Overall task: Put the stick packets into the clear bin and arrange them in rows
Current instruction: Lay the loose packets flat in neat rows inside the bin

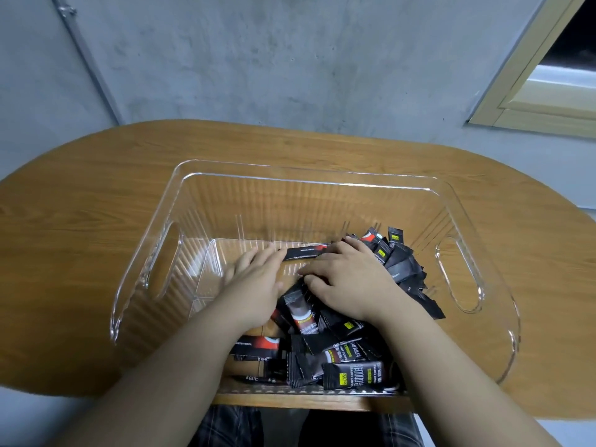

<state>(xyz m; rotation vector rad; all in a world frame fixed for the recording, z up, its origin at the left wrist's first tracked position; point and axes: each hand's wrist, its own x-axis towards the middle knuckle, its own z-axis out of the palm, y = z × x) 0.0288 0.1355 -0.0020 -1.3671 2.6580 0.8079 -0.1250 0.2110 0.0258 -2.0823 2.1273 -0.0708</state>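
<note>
We have the black stick packets heaped inside the clear plastic bin, none in rows; left hand flat and empty, right hand spread, pressing the heap.

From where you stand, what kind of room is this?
Probably a plain room in a home or a small workspace, though I can't be sure. A bare grey wall, a cream-framed window and a rounded wooden table holding a clear bin of packets suggest it.

Black stick packets lie jumbled, seemingly unsorted, in clear bin.
</note>
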